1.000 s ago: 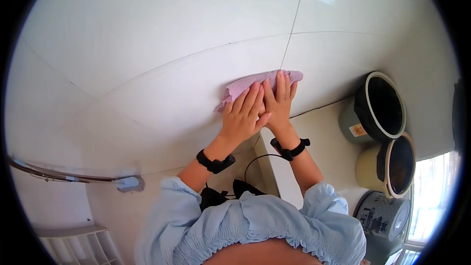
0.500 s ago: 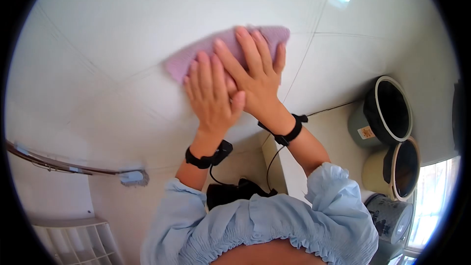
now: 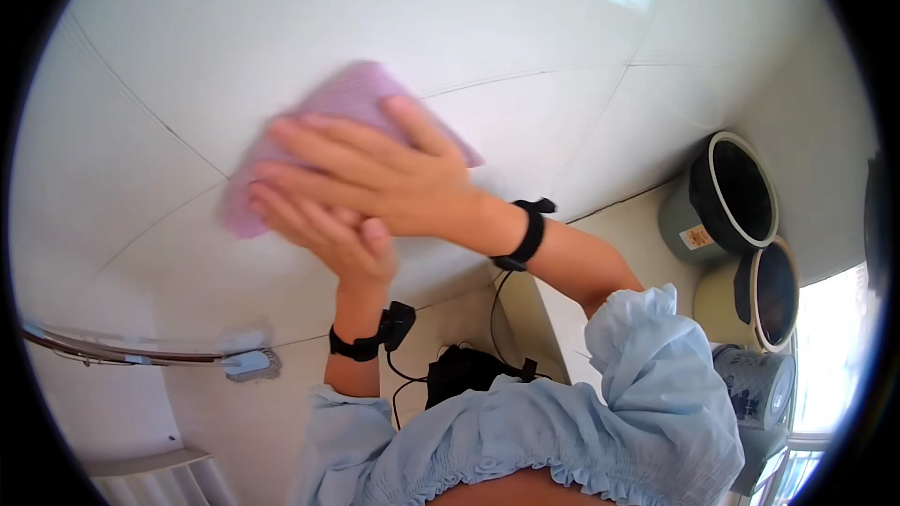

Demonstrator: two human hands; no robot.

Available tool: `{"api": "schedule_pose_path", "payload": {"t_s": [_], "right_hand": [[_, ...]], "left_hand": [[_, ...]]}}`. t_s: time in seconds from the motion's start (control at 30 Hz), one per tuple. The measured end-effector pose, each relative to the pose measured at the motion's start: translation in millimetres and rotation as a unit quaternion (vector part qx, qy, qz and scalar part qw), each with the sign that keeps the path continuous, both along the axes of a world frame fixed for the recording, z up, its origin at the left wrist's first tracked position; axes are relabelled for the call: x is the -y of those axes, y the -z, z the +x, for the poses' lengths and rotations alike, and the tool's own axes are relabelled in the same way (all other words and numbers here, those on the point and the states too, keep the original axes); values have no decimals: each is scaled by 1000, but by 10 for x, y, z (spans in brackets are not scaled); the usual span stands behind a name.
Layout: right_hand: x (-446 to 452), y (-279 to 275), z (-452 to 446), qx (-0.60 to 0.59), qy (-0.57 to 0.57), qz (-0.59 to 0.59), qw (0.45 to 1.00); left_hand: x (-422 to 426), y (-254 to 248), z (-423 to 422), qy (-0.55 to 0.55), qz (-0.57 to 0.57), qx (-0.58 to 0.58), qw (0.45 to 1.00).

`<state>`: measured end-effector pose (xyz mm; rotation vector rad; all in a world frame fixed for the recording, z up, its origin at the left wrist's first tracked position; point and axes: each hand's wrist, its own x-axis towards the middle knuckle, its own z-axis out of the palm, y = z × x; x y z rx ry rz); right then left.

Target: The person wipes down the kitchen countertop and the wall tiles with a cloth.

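A pink-purple cloth lies flat against the white tiled wall, left of centre. My right hand presses on it with fingers stretched out toward the left and the thumb apart. Just below, my left hand meets the right hand, its fingers extended along the cloth's lower left edge. Motion blurs the fingertips a little, and both hands cover much of the cloth. Each wrist wears a black strap: the left strap carries a small black box, the right strap a cable.
At right stand a grey bin with a black liner, a cream bin and a patterned container near a bright window. Pipes run along the lower left, above a white rack.
Both hands and the cloth have moved left and somewhat down across the tiles. The right hand has turned so its fingers point left, and the view has shifted slightly.
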<state>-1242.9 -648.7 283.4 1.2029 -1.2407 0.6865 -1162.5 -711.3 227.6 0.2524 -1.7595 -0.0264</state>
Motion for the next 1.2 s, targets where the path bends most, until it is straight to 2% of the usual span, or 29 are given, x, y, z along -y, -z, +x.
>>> {"api": "schedule_pose_path", "payload": {"t_s": [0.1,0.17,0.27,0.3,0.37,0.47,0.57,0.63,0.7,0.8,0.9,0.93,1.0,1.07,1.13,1.2], "right_hand": [[-193,91,-214,16,28,4,999],[-384,55,-317,0,66,20,998],[-478,146,-384,17,100,24,995],[-433,237,-362,36,97,2,995],[-337,528,-305,71,94,-43,992],[-279,1001,-193,29,93,20,995],[-195,1270,-51,22,85,36,995],[-119,1167,-24,31,82,27,996],[-31,761,61,53,75,15,996],[155,113,196,57,70,-30,996],[294,3,299,71,62,-65,993],[292,95,311,59,89,-49,993],[303,498,357,63,78,-24,995],[203,1065,371,90,74,13,993],[89,1808,380,135,70,41,988],[-9,2530,405,205,83,70,973]], "left_hand": [[-38,156,-120,20,-55,58,997],[-202,135,-228,5,-44,49,998],[-366,86,-193,-6,-14,123,992],[-328,125,-154,-10,-40,124,991],[-201,343,-103,-13,-94,120,988],[-14,925,103,-9,-99,157,983],[99,1196,270,-6,-100,165,981],[82,895,320,11,-52,200,978],[46,458,396,23,-3,220,975],[202,-94,437,29,4,159,987],[384,-166,419,27,-43,102,993],[433,-75,372,19,-75,63,995],[523,450,305,6,-100,11,995],[469,1053,402,-17,-117,67,991],[460,1780,545,3,-109,177,978],[459,2423,616,89,-92,297,946]]}}
